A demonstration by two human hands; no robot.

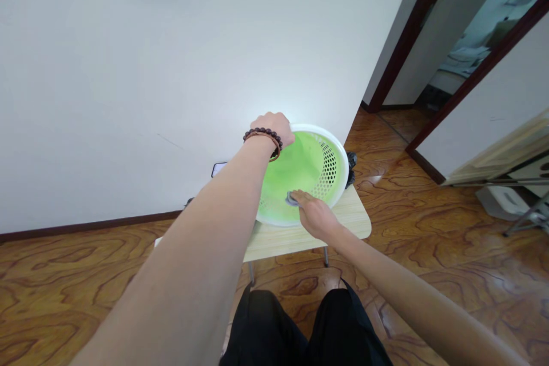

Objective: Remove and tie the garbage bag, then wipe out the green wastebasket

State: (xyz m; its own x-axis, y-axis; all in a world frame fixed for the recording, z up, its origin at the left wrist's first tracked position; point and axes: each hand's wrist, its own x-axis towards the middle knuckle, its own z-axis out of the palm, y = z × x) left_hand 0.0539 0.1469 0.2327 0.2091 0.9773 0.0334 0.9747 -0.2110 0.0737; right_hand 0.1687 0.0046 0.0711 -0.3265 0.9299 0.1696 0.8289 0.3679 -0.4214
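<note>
A round plastic basket (300, 163), green inside with a white rim and rows of holes in its side, stands tilted on a small pale wooden table (278, 243). At its far rim my left hand (274, 124) is closed on the edge; a dark bead bracelet circles that wrist. The fingers are partly hidden behind the hand's back. My right hand (315, 213) is at the near side of the basket, its fingers closed on a small grey pad (292, 199) against the green inner surface. Whether the pad is cloth or sponge I cannot tell.
A white wall (171, 68) rises right behind the table. A phone (218, 168) lies at the table's back, partly behind my left arm. Something black (351, 168) shows beyond the basket's right side. A doorway opens at the right, and a white bin (502, 202) stands on the wooden floor.
</note>
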